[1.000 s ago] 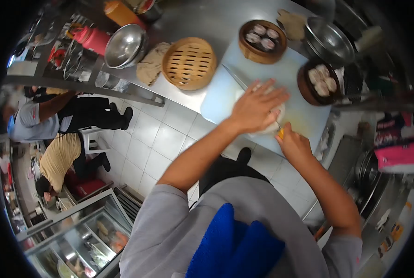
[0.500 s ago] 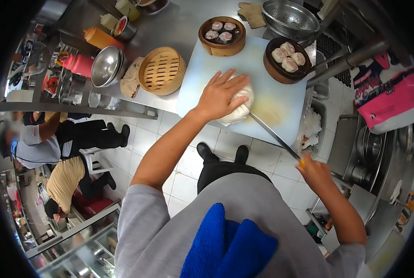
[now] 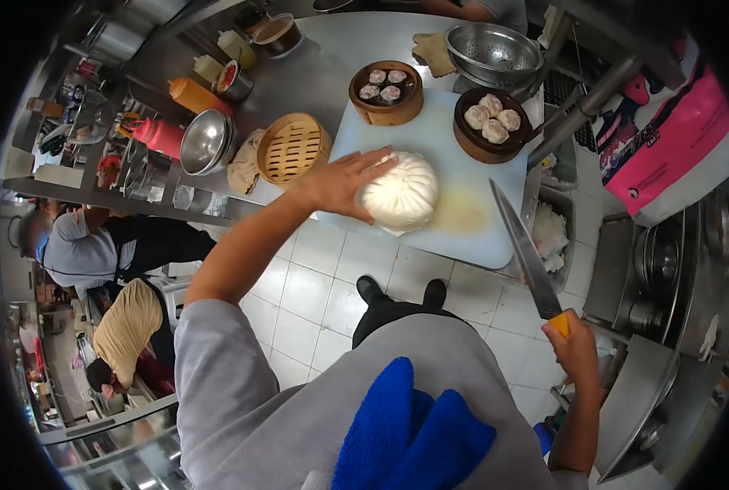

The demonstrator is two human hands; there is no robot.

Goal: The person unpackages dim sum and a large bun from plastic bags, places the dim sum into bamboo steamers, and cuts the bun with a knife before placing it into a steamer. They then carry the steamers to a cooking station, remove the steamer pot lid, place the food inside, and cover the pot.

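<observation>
A large white pleated steamed bun [image 3: 402, 194] sits near the front edge of the pale cutting board [image 3: 479, 237]. My left hand [image 3: 344, 184] is at the bun's left side, fingers spread, with the fingertips over its upper left edge. My right hand [image 3: 575, 347] is wrapped round the yellow handle of a long knife [image 3: 528, 253]. The blade points up and away, to the right of the bun and apart from it. Behind the bun stand two round steamers, the left steamer [image 3: 386, 110] and the right steamer [image 3: 474, 149], each holding several dumplings.
A slatted bamboo steamer [image 3: 295, 151] and metal bowls [image 3: 207, 143] stand on the left. Sauce bottles are beyond them. A colander [image 3: 495, 55] stands at the back right. A bin [image 3: 550, 233] is beside the board. Two people [image 3: 127, 322] are at left; another person's arm shows at the top.
The knife has come out from the bun and swung right, clear of it. My left hand has slid from the bun's top to its left side, uncovering the pleats.
</observation>
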